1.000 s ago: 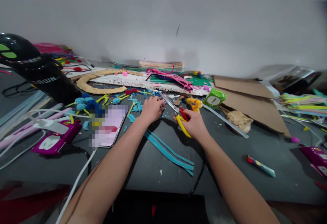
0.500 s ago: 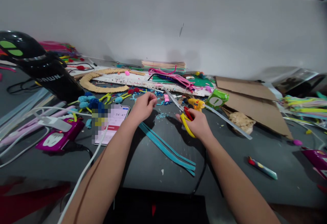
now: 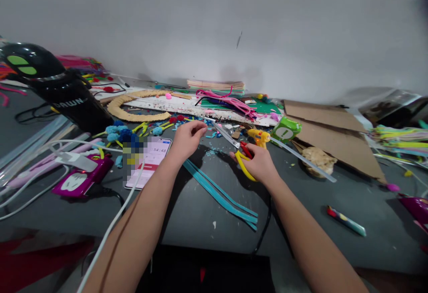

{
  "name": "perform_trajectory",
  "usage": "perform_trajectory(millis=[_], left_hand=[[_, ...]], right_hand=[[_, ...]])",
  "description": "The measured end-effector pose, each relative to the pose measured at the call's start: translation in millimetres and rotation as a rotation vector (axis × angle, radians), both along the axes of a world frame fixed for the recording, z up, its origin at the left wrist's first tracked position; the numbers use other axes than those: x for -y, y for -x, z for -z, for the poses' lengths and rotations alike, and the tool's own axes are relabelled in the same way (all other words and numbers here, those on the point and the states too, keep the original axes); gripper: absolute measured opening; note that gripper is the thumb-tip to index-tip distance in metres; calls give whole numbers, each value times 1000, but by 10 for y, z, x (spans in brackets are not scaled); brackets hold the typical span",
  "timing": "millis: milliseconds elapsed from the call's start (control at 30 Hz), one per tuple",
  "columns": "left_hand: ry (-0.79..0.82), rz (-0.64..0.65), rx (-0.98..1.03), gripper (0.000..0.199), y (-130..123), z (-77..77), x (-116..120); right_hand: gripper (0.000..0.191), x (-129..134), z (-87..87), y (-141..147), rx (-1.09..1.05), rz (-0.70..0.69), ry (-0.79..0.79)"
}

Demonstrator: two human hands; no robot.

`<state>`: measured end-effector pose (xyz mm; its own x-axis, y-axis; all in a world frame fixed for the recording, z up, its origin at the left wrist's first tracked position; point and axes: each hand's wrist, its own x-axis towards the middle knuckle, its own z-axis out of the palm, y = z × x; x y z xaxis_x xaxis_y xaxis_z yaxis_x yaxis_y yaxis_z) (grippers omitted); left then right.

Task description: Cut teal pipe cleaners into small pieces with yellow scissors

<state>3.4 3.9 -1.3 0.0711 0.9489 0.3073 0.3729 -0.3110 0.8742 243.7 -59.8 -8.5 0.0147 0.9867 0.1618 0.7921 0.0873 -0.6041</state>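
Note:
My right hand (image 3: pixel 259 163) is wrapped round the red and yellow handles of a pair of scissors (image 3: pixel 245 161), whose blades point up and left toward my left hand. My left hand (image 3: pixel 189 139) has its fingers pinched together near the blade tips; what they hold, if anything, is too small to make out. Blue strips (image 3: pixel 220 195) lie on the grey table below and between the hands. Small light-blue scraps (image 3: pixel 214 151) are scattered under the blades. A yellow glue gun (image 3: pixel 259 137) rests just beyond my right hand.
Left of my hands are a phone (image 3: pixel 150 163), a purple power block (image 3: pixel 83 175), white cables and a black bottle (image 3: pixel 72 96). Cardboard (image 3: pixel 337 141), a green box (image 3: pixel 286 129) and a lighter-like tube (image 3: pixel 346 220) are at the right. A white wall stands behind.
The whole view has shifted slightly, moving things a little to the right. Both hands keep nearly the same pose; a pink piece near the scissor blades looks different in position.

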Motion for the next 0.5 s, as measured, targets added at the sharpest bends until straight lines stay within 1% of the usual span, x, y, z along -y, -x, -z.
perform_trajectory(millis=[100, 167, 300, 500], left_hand=[[-23, -25, -68, 24, 30, -9, 5], [-27, -33, -79, 26, 46, -28, 16], [-31, -47, -21, 28, 57, -53, 32], [-16, -27, 61, 25, 40, -36, 20]], right_hand=[[46, 6, 8, 7, -26, -34, -7], [45, 6, 20, 8, -44, -47, -12], [47, 7, 27, 15, -44, -62, -17], [47, 23, -5, 43, -39, -86, -11]])
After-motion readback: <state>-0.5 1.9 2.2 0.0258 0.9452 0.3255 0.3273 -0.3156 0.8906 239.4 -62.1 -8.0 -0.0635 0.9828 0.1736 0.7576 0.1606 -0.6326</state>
